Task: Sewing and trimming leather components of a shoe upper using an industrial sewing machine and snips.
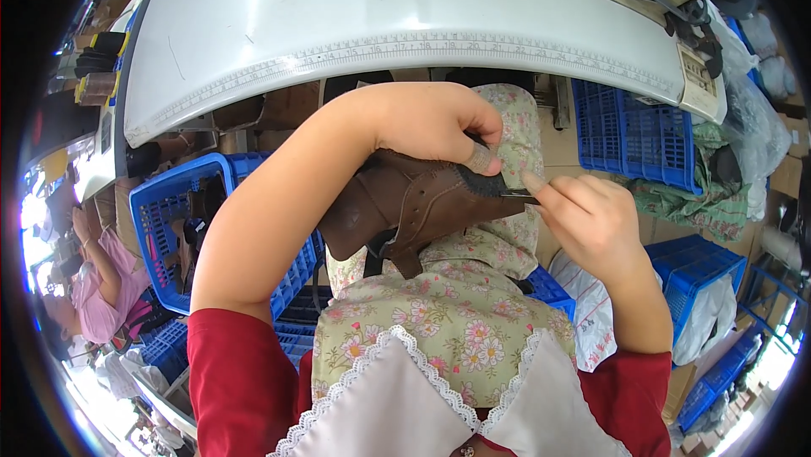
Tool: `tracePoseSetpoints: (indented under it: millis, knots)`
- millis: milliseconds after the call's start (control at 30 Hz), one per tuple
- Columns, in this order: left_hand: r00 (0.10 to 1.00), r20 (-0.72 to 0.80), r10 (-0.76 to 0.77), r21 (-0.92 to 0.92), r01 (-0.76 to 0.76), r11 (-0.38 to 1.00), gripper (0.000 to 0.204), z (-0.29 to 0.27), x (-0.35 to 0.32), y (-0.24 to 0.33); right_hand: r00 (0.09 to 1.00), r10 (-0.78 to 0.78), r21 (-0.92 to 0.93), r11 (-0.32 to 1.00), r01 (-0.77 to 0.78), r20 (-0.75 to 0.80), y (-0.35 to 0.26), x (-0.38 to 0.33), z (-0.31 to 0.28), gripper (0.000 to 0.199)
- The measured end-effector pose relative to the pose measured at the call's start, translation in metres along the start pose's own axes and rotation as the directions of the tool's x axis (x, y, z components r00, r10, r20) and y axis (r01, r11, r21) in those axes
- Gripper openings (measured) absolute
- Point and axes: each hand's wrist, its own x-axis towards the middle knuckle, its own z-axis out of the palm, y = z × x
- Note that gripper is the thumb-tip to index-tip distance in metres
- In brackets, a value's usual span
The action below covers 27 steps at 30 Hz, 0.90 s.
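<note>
Your view from above, taking the brown leather boot upper [405, 204] as the landmark. Much of it is hidden: your left hand [431, 123] covers its top edge, and its lower end drops behind the floral apron [448, 313] on your lap. What you pinch at its right tip is a small dark sliver, too small to tell whether it is a blade, a tool or a trimming. The rim of the view is black, and everything near it bends.

The boot upper is held in the air over your lap, just below the white sewing table [338, 43]. It is matt brown with stitched seams, a dark textured patch at its right end and a strap hanging from its underside.

Your left hand closes over the upper from above, fingers curled around its top, thumb pressed on the dark patch. Your right hand [591, 220] is just right of the upper, its fingers bunched and nearly shut, thumb and forefinger nipping the sliver at the upper's tip.

Left of the upper stands a blue plastic crate [160, 212] with dark pieces inside; your left forearm crosses in front of it. Right of the upper and above is a second blue crate [629, 132]. The table carries a printed ruler strip along its near edge, and black scissors [697, 22] lie at its far right. Far to the left of the upper sits another person in pink [101, 288].
</note>
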Motion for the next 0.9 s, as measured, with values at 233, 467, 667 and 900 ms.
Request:
tracePoseSetpoints:
  millis: [233,467,667,900]
  knots:
    - [1.000,0.010,-0.018,0.006,0.018,1.000,0.028,0.001,0.002,-0.001,0.997,-0.003,0.008,1.000,0.002,0.079,0.000,0.000,-0.002,0.045]
    - [1.000,0.021,-0.009,-0.024,0.009,1.000,0.027,0.002,0.002,-0.007,0.995,-0.077,-0.038,0.996,0.079,0.063,0.001,0.002,0.001,0.044]
    - [1.000,0.013,0.013,-0.035,-0.013,0.999,0.035,0.002,0.005,-0.010,0.992,-0.124,-0.034,0.992,0.125,0.022,0.008,0.001,0.008,0.047]
    - [1.000,0.008,-0.012,-0.042,0.012,0.999,0.034,0.001,0.003,-0.007,0.994,-0.101,-0.035,0.994,0.102,0.036,0.006,-0.002,0.008,0.046]
